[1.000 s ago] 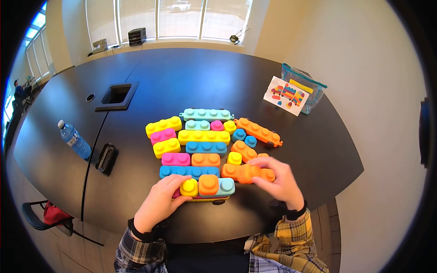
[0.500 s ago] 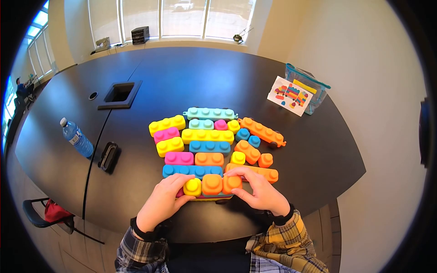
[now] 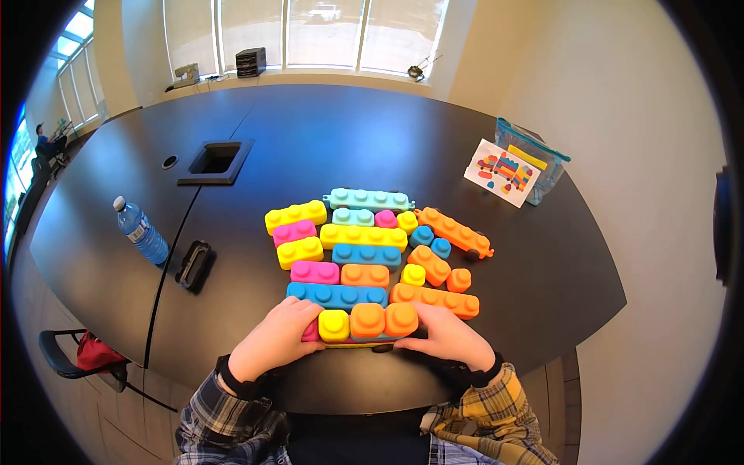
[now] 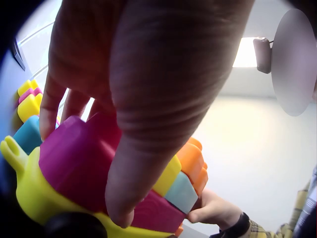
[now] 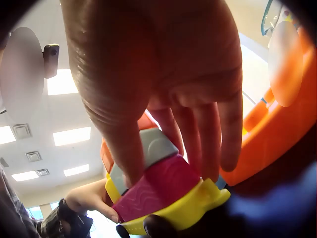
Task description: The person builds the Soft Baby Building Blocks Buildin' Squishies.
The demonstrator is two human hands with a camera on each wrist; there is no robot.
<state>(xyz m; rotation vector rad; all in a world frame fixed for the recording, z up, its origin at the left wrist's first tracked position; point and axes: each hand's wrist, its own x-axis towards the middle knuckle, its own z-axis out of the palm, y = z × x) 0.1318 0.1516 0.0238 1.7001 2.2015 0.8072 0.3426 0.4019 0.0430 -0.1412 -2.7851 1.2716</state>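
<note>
A stack of blocks on a yellow wheeled base (image 5: 183,214) stands at the table's near edge. Magenta blocks (image 4: 77,158) sit on the base, with a light teal block (image 4: 181,192) above. On top, in the head view, are a yellow block (image 3: 334,325) and two orange blocks (image 3: 367,319). My left hand (image 3: 277,338) grips the stack's left end, thumb on the near magenta side. My right hand (image 3: 452,338) holds the right end between thumb and fingers, touching teal and magenta in the right wrist view.
Loose blocks lie behind the stack, among them a long blue one (image 3: 338,295) and a long orange one (image 3: 435,300). Teal (image 3: 369,199) and orange (image 3: 453,232) wheeled bases lie farther back. A bottle (image 3: 142,231) and black case (image 3: 194,266) stand left; a picture card (image 3: 502,173) leans on a clear bag (image 3: 552,167).
My right hand has brought a small orange block from the right onto the stack's right end, then moved lower around that end. My left hand has shifted toward the left end.
</note>
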